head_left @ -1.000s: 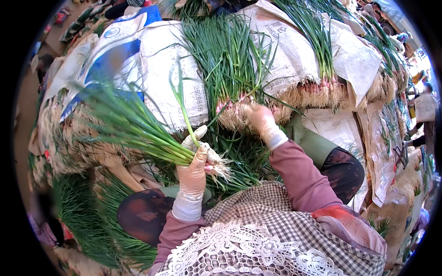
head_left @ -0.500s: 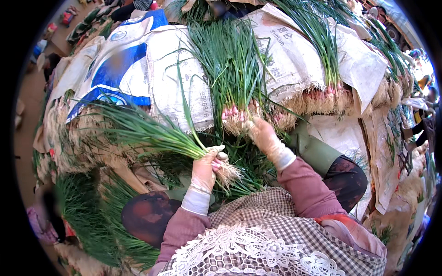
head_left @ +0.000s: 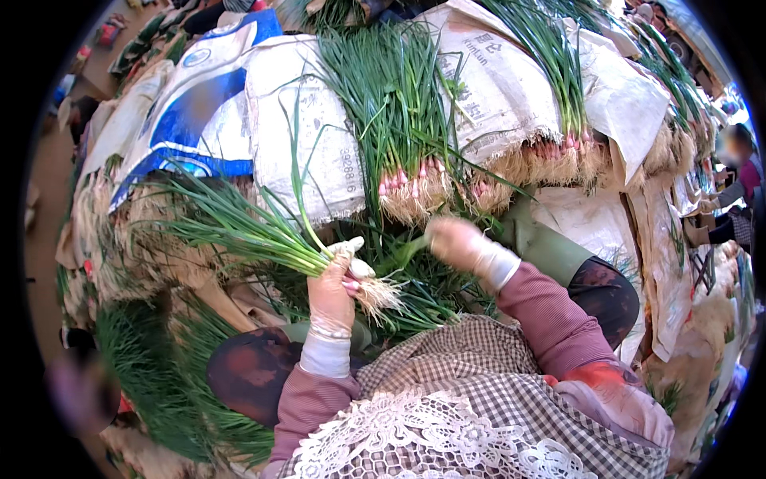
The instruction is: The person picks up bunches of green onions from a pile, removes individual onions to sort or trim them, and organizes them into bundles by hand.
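Left hand (head_left: 331, 291) has its grip wrapped around a bunch of scallions (head_left: 247, 231), fingers pressed together right at the neck, just above the white bulbs. Roots (head_left: 379, 294) stick out to the right of the grip and the green leaves fan out up and to the left of it, well past the hand. That looks like the right spot to hold these, I'd say: the neck is the firmest bit, while the leaves are hollow and soft and would probably crease or snap if you squeezed there. The bunch looks light, but it's long and floppy, so the leaf end droops and sways away from the grip. Roots look sandy and stringy, so maybe a bit slippery with those thin gloves on. Right hand (head_left: 463, 242) is blurry, out to the right of the bunch and a little higher, seemingly closed loosely around one green stalk (head_left: 407, 251); can't tell for sure how tight the pinch is. Just beyond it are the stacked bundles (head_left: 407, 144) with pinkish bulbs, lying on white sacks (head_left: 311, 152). More loose greens (head_left: 431, 295) sit under both hands, near the checked apron (head_left: 479, 383).
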